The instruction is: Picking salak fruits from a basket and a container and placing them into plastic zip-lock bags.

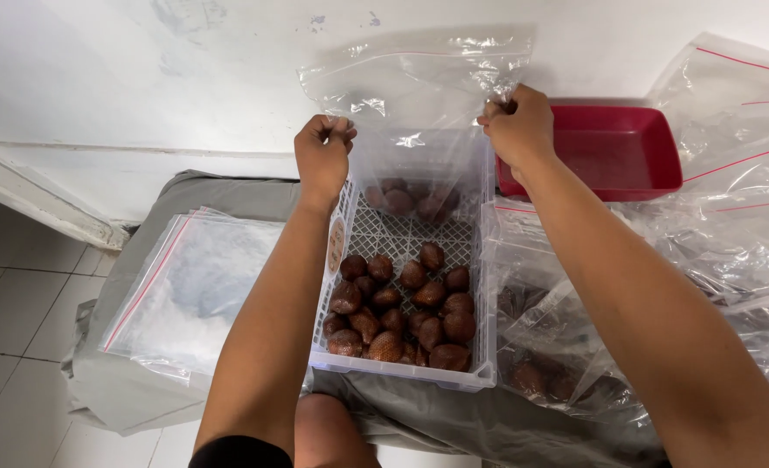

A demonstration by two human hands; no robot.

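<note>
My left hand (323,154) and my right hand (518,128) each pinch a top corner of a clear plastic bag (415,104), holding it upright over the far end of a white slatted crate (486,312). A few brown scaly fruits (409,200) sit in the bottom of the bag. Several more of the same fruits (402,308) lie heaped in the near half of the crate.
A red tray (614,149) sits at the back right by the white wall. Clear zip bags (189,286) are stacked on the grey cloth at left. More bags, some holding fruit (540,368), lie at right. Tiled floor is at left.
</note>
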